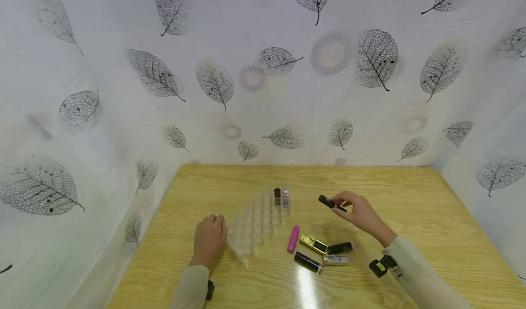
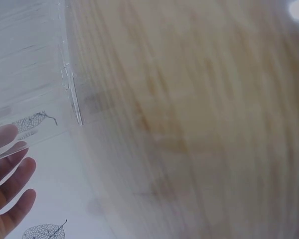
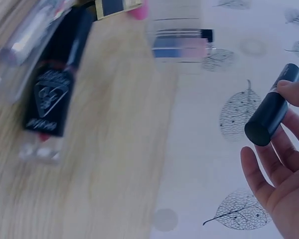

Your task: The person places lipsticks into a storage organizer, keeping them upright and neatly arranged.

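Note:
My right hand (image 1: pixel 359 211) pinches a black lipstick tube (image 1: pixel 326 201) between thumb and fingers, above the table right of the organizer; the right wrist view shows the tube (image 3: pixel 274 107) tilted. At the left end of a clear stepped lipstick organizer (image 1: pixel 256 222), my left hand (image 1: pixel 209 238) holds its edge. In the left wrist view, thumb and finger are at the corner of the clear plastic (image 2: pixel 30 74). Two lipsticks stand in the organizer's far right end: a black one (image 1: pixel 277 196) and a pinkish clear one (image 1: pixel 285 197).
Several lip products lie in front of the right hand: a magenta tube (image 1: pixel 293 238), a gold and black case (image 1: pixel 313 243), black tubes (image 1: pixel 308 262) and a silvery clear tube (image 1: pixel 336 259). A leaf-patterned curtain (image 1: pixel 287 94) surrounds the wooden table (image 1: pixel 230 181).

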The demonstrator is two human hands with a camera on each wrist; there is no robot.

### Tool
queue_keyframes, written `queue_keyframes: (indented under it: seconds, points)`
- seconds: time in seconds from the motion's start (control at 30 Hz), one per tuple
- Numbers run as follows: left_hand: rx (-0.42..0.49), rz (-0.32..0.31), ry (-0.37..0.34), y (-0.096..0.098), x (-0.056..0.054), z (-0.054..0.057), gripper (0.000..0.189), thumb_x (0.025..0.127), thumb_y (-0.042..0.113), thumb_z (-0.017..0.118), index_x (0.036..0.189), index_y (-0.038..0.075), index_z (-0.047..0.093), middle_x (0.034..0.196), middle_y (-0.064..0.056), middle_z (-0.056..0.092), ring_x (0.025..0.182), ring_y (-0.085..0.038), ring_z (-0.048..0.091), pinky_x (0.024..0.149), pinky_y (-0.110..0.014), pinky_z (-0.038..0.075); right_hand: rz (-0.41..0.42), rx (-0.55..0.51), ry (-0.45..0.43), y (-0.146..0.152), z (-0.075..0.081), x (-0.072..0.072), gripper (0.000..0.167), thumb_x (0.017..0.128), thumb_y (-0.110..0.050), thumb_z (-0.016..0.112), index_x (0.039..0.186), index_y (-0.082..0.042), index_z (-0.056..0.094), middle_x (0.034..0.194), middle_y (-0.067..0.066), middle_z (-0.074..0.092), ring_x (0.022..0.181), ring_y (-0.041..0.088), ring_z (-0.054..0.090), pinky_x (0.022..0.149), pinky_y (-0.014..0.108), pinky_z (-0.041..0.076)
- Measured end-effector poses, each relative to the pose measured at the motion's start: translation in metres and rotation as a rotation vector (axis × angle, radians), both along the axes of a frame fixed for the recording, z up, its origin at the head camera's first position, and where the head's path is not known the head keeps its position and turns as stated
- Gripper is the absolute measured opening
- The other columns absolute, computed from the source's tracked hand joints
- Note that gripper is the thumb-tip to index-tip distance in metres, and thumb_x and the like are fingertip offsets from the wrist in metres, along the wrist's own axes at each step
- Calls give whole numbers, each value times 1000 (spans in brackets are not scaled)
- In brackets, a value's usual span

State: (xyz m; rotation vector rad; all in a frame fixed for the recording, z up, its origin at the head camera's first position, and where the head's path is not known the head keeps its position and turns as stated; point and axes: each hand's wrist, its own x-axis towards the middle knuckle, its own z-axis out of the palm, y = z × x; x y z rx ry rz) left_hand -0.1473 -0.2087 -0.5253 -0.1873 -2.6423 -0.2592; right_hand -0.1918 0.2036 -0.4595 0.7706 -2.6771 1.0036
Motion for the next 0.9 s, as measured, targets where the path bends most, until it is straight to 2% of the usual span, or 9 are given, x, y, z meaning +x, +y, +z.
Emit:
queue_keyframes:
  seconds: [0.13,0.2,0.33,0.47,0.57,0.67,0.77,0.9]
  points:
    - [2,0,7,0,0,-1,6,86,12,62,86,6,65,78,-9,62,69,-24,59,66,-41,50,-18,-102,38,-2,9,0,22,82,-4,69,103,-6,66,92,5,67,81,7,61,72,33,55]
    - [-5,1,11,0,0,-1,6,85,12,63,86,6,65,78,-9,62,69,-24,59,65,-41,50,-23,-170,27,-3,16,1,22,83,-3,68,105,-5,66,92,5,66,82,1,59,72,27,54]
    - [-20,-1,14,0,0,-1,6,86,12,63,87,7,64,78,-9,62,68,-24,60,65,-41,51,-43,-318,-70,-5,30,5,24,87,-5,64,110,-1,63,95,-4,64,86,-5,56,73,18,51]
    - [-24,-3,10,0,0,0,7,87,13,61,88,7,65,78,-9,62,69,-24,60,65,-41,51,-32,-461,-186,-8,43,11,28,90,-8,61,115,3,59,97,-16,61,85,-3,60,72,18,51]
    - [-24,-4,6,0,1,0,8,87,13,60,88,7,65,78,-9,62,69,-24,59,65,-41,51,17,-570,-240,-12,50,16,27,91,-6,59,116,4,58,97,-15,63,84,1,63,73,19,54]
    - [-26,-4,5,1,1,0,8,87,13,60,88,7,65,78,-9,61,69,-24,59,65,-41,51,67,-657,-271,-16,54,20,23,91,-4,57,114,-2,60,100,-13,64,86,2,63,75,19,54]
    - [-28,-3,7,1,1,0,7,86,13,61,87,7,65,78,-9,61,69,-24,59,65,-41,51,105,-693,-281,-19,57,24,23,91,-2,56,113,-5,60,103,-11,64,90,2,63,76,18,53]
    - [-29,0,9,0,0,-1,7,86,13,62,88,6,65,78,-10,62,69,-25,60,65,-42,51,129,-692,-280,-21,60,28,23,91,-2,56,114,-1,59,103,-10,64,91,3,63,76,19,54]
